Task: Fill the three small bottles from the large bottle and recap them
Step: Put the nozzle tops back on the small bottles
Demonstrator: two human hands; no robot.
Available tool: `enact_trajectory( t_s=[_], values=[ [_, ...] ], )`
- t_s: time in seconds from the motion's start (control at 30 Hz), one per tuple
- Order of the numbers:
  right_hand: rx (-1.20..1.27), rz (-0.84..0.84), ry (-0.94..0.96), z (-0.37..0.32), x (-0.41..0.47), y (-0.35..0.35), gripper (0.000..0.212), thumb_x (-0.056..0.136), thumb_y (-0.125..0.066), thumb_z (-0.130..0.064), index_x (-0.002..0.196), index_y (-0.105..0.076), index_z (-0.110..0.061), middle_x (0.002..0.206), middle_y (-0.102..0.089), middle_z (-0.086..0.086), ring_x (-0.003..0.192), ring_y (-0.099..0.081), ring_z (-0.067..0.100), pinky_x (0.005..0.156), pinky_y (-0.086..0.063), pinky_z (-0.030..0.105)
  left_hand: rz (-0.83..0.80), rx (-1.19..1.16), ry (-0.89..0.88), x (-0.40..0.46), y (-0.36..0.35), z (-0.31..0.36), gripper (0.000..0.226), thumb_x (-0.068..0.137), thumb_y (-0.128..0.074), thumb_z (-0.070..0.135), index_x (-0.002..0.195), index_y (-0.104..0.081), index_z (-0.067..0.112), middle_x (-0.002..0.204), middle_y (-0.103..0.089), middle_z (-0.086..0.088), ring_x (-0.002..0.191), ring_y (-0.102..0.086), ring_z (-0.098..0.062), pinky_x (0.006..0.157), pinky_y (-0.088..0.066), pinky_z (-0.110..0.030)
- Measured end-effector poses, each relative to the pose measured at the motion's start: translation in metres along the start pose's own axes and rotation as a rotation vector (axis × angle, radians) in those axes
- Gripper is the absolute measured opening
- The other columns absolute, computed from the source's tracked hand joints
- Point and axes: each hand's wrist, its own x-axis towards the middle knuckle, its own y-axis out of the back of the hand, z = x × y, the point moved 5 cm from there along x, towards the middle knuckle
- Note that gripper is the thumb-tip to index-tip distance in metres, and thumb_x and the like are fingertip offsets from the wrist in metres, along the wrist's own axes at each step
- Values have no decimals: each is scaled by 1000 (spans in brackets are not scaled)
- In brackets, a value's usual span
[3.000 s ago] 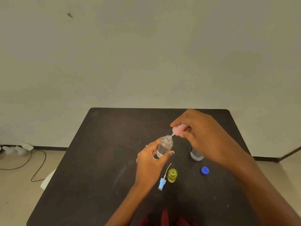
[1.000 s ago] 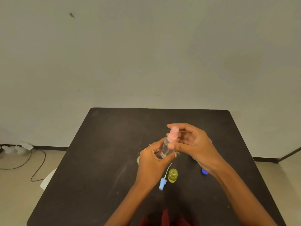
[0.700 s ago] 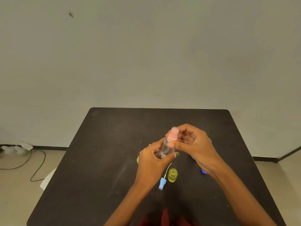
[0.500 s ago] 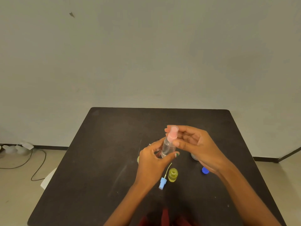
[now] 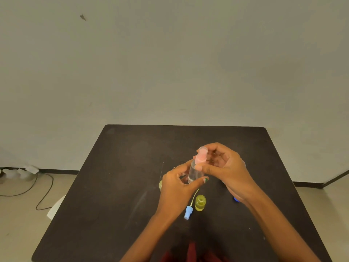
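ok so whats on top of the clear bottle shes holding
A pink spray cap sits on the clear bottle, with a clear cover over its tip. The right hand pinches the cap; the left hand holds the bottle. Fingers hide the neck joint.

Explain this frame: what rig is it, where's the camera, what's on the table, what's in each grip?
There is no machine here: a person works with two bare hands. The single picture comes from a wide-angle camera worn on the head, looking forward and down, so the arms enter from the bottom edge.

The left hand holds a small clear bottle by its body. The right hand pinches the bottle's pink spray cap, which sits on the neck.

On the black table lie a small yellow bottle with no cap on, and beside it a blue spray cap with its thin tube. A dark blue cap peeks out under the right wrist. Something yellowish sits behind the left hand, mostly hidden.
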Motion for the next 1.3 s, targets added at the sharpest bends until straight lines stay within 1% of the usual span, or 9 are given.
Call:
enact_trajectory(
  t_s=[0.17, 0.27, 0.37, 0.57, 0.7, 0.87, 1.0, 1.17, 1.3],
  values=[
    [43, -120, -35, -1, -1, 0, 48, 73, -74, -18, 119, -63, -20, 113, -68, 0, 105, -65, 17, 78, -55, 25, 6, -2, 7, 0, 0, 0, 42, 76, -80, 13, 117, -69, 17, 95, -76, 7, 88, -71, -5, 80, -56, -20],
    [50, -78, -28, -1, -2, 1, 38, 71, -74, -19, 108, -68, -15, 105, -71, 4, 100, -67, 18, 79, -56, 27, 10, 12, -2, 1, 2, 2, 42, 76, -80, 14, 116, -69, 15, 95, -76, 6, 87, -71, -5, 80, -56, -21],
    [37, 14, -24, 2, -1, 0, 44, 61, -81, -20, 100, -64, -11, 97, -72, 6, 93, -69, 22, 77, -58, 31, 3, 7, 11, 0, 1, 1, 45, 76, -80, 15, 120, -68, 17, 97, -76, 7, 90, -71, -5, 82, -57, -23],
    [45, -52, -25, -1, -3, -1, 37, 69, -76, -21, 104, -69, -15, 100, -72, 2, 95, -69, 18, 72, -55, 23, -9, 4, 12, -1, 1, -1, 43, 76, -81, 17, 117, -69, 18, 94, -76, 8, 89, -71, -4, 79, -56, -20],
    [13, 35, -12, 0, -3, -1, 42, 61, -82, -19, 98, -65, -13, 94, -72, 7, 91, -69, 22, 75, -58, 29, -14, -6, 21, -1, 0, -1, 46, 75, -80, 15, 119, -68, 21, 98, -76, 8, 92, -70, -4, 82, -56, -20],
    [39, -58, -21, -5, -4, -3, 42, 68, -76, -23, 109, -67, -20, 104, -72, -2, 99, -68, 15, 74, -55, 20, -7, -10, 11, -1, 2, -1, 43, 75, -80, 14, 117, -69, 19, 94, -76, 9, 89, -71, -2, 79, -55, -17],
    [5, 9, -16, -3, -4, -4, 36, 65, -78, -21, 99, -68, -15, 95, -73, 1, 92, -69, 16, 73, -56, 22, -15, -19, 14, -1, 1, -1, 44, 76, -80, 14, 118, -68, 20, 94, -76, 10, 90, -71, -2, 77, -54, -15],
    [-20, -40, -29, -3, -4, -4, 42, 70, -75, -23, 111, -67, -17, 104, -72, 0, 99, -68, 15, 78, -56, 24, -6, -15, 0, -2, 2, -2, 42, 75, -80, 13, 116, -70, 18, 91, -76, 11, 88, -71, -2, 76, -53, -13],
    [-59, 16, -12, -5, -4, -5, 34, 67, -75, -26, 100, -71, -18, 97, -74, -4, 92, -69, 11, 72, -56, 20, 4, -19, 7, -1, 2, -1, 40, 76, -80, 13, 114, -70, 18, 91, -76, 12, 88, -71, -2, 77, -54, -15]
  ],
)
